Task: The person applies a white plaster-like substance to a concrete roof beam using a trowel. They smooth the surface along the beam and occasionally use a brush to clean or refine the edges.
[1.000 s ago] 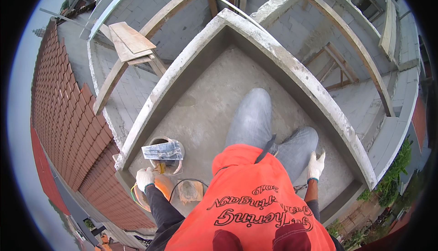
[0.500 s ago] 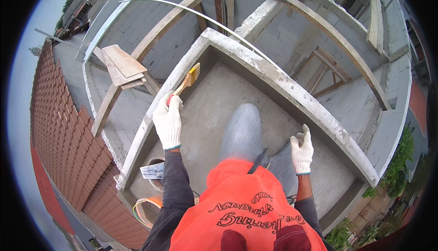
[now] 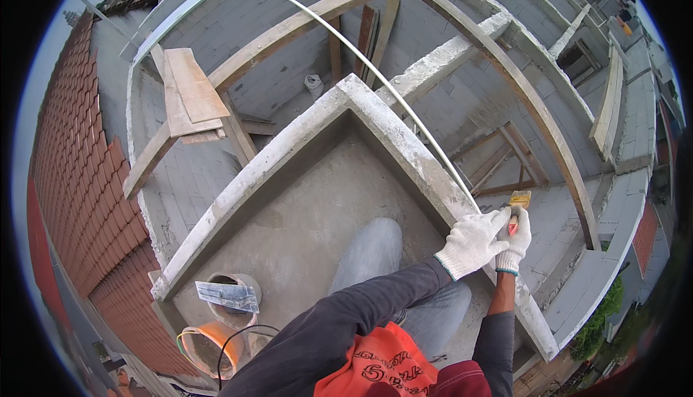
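Observation:
Both of my hands, in white knitted gloves, meet over the right-hand wall of the concrete basin. A flat paintbrush (image 3: 519, 200) with yellowish bristles and a red handle end points away from me there. My right hand (image 3: 513, 247) is closed around its handle. Reaching across my body, my left hand (image 3: 469, 244) has its fingers closed at the same handle, against the right hand; its fingertips are partly hidden. Under the hands runs the rough, pale top of the basin wall (image 3: 426, 169). The grey basin floor (image 3: 303, 195) lies below, with my jeans-clad knee over it.
At the lower left, a grey bucket (image 3: 253, 283) carries a flat plastering trowel (image 3: 228, 296); an orange bucket (image 3: 209, 350) stands nearer. Beyond the wall are a white pipe (image 3: 346, 42), curved timber beams (image 3: 505, 65), and a deep drop between block walls. Planks (image 3: 191, 94) rest at left.
My left hand has carried the paintbrush from the left wall across to the right wall. My right hand has risen to meet it and now grips the handle. My view has shifted too.

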Demonstrator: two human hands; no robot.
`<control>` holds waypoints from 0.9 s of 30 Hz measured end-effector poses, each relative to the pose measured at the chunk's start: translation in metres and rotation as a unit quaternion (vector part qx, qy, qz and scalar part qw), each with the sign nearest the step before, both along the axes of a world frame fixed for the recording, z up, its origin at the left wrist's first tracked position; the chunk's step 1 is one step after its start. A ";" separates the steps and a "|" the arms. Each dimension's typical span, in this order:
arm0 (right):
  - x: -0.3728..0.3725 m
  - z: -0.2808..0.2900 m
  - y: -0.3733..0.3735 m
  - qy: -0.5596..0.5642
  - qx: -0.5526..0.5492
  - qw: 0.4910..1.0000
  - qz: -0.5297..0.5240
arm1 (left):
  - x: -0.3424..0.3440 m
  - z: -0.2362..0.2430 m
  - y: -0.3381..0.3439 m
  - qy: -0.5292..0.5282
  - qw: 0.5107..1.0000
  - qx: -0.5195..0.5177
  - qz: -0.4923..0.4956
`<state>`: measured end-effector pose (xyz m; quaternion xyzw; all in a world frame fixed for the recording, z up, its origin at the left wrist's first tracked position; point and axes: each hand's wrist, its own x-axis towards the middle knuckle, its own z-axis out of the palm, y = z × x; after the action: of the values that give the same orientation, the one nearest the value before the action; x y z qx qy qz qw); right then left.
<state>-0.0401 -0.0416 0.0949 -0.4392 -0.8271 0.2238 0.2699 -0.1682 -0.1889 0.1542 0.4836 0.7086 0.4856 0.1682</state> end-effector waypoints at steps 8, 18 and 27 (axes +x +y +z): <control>-0.072 -0.029 0.053 0.133 -0.168 0.975 -0.067 | -0.157 -0.263 -0.213 -0.368 0.620 -0.427 0.546; -0.367 0.019 -0.104 -0.096 0.060 0.900 0.421 | -0.217 -0.320 -0.242 -0.506 0.351 -0.484 0.622; -0.465 -0.030 -0.125 -0.098 0.083 0.859 0.495 | -0.225 -0.315 -0.240 -0.492 0.344 -0.531 0.598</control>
<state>-0.5056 -0.1665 0.0652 0.0329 -0.9732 0.2144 0.0760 -0.3928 -0.4291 -0.1606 -0.5859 0.7078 0.1296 0.3728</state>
